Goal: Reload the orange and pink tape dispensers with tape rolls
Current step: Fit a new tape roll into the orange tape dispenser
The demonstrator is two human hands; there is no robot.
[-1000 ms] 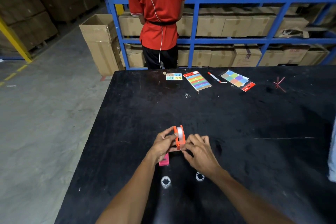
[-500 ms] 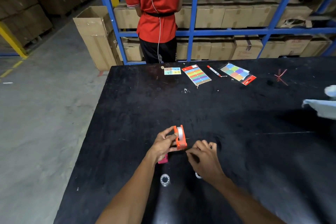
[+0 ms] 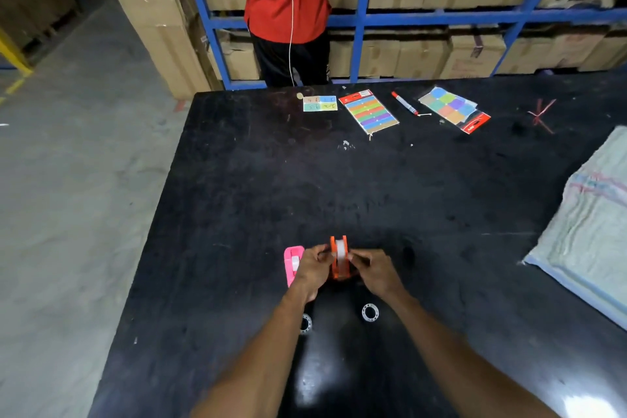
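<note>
Gripping orange dispenser [image 3: 339,260] (roll [image 3: 339,248] inside), both hands

orange dispenser [image 3: 338,258]: bright orange, clear whitish tape inside
pink dispenser [image 3: 292,264]: hot pink, pale roll showing
loose rolls [image 3: 369,312]: translucent white rings
desk [image 3: 424,197]: black, scuffed grey
label sheet [image 3: 370,111]: rainbow stripes, red header
marker [image 3: 404,103]: red and white
shelving [image 3: 364,13]: blue frame, brown cartons
cloth [image 3: 590,224]: pale grey-green, blue edge
</note>
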